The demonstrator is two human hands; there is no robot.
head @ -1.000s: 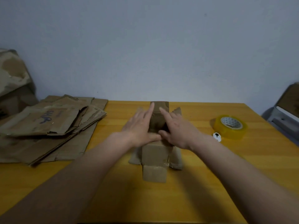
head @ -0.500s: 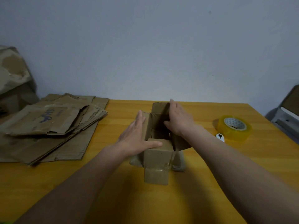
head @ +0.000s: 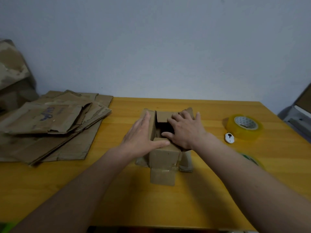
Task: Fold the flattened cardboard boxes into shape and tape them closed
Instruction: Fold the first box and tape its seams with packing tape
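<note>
Far left of the surface: a stack of flattened cardboard boxes, overlapping, edges ragged, one with blue handwriting. Corrugated board, likely light and stiff along the flutes, weak at the creases; best lifted by a long edge and not by a loose flap.

Centre: the small cardboard box being formed stands near the middle of the surface, top open, dark interior visible. A bottom flap juts out toward the camera, with what looks like old clear tape at its fold. Board looks worn and softened, so the walls probably bow under pressure and the flaps spring back if let go.

Left hand: fingers straight, flat against the box's left top flap and wall, thumb laid across the near top edge. Pressing, not gripping.

Right hand: fingers spread and lightly bent over the right flap, thumb dipping toward the opening. It presses down and holds nothing pinched.

Judgement: flaps are best pushed at their free edges, close to the crease, both sides together, with one palm kept on top while the tape goes on. The box is light enough to slide on the smooth wood.

Right: roll of clear yellowish tape lying flat, apart from the box. Just beside it, a small white object, purpose unclear.
</note>
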